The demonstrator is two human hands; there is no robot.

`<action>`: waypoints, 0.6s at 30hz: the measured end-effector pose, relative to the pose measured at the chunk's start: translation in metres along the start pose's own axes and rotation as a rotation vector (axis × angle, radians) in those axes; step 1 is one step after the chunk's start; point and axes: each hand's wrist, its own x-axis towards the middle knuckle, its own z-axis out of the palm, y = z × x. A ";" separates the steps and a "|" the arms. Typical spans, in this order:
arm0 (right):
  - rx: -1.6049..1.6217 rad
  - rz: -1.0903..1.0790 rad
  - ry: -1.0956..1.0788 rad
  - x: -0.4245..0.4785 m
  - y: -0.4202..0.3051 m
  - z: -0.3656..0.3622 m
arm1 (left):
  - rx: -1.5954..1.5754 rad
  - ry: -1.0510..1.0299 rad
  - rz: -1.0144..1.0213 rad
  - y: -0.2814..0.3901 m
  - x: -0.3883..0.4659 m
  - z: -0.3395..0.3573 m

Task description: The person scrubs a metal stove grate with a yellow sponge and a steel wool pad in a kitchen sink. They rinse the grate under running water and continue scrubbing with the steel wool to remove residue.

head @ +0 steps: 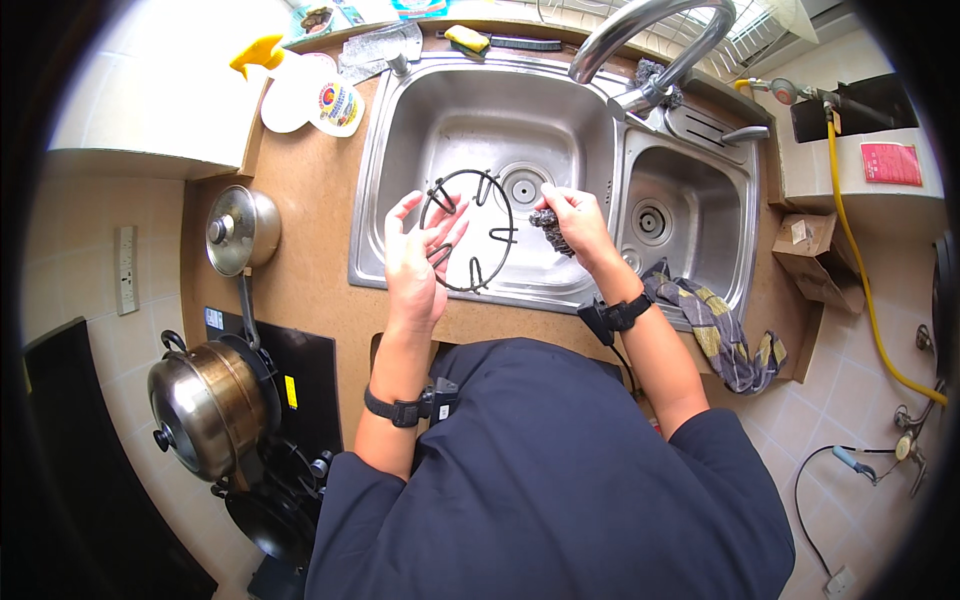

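Observation:
A round black metal pan support (512, 217), the ring kind from a gas hob, is held over the larger sink basin (480, 97). My left hand (420, 259) grips its left side, palm turned up and fingers reaching behind the ring. Several bent prongs point inward from the ring. In my right hand (576, 225) is a dark steel wool scourer (552, 231), pinched between thumb and fingers to the right of the ring. The scourer and the ring are apart. Below them shows the drain (524, 190) of the basin.
The chrome tap (651, 94) arches over the sink's back edge. A yellow-green sponge (467, 39) and a spray bottle (337, 105) stand behind. A checked cloth (712, 319) drapes over the front right edge. Pots, including a lidded saucepan (244, 229) and a large steamer (206, 405), stand left.

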 end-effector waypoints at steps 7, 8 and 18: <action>-0.488 -0.272 0.119 0.003 0.012 -0.001 | -0.033 0.012 0.014 0.009 -0.007 -0.008; -0.519 -0.293 0.123 0.003 0.014 -0.001 | -0.040 0.021 0.015 0.011 -0.009 -0.007; -0.263 -0.071 0.041 -0.001 0.016 -0.005 | -0.061 0.004 0.042 0.017 -0.016 -0.013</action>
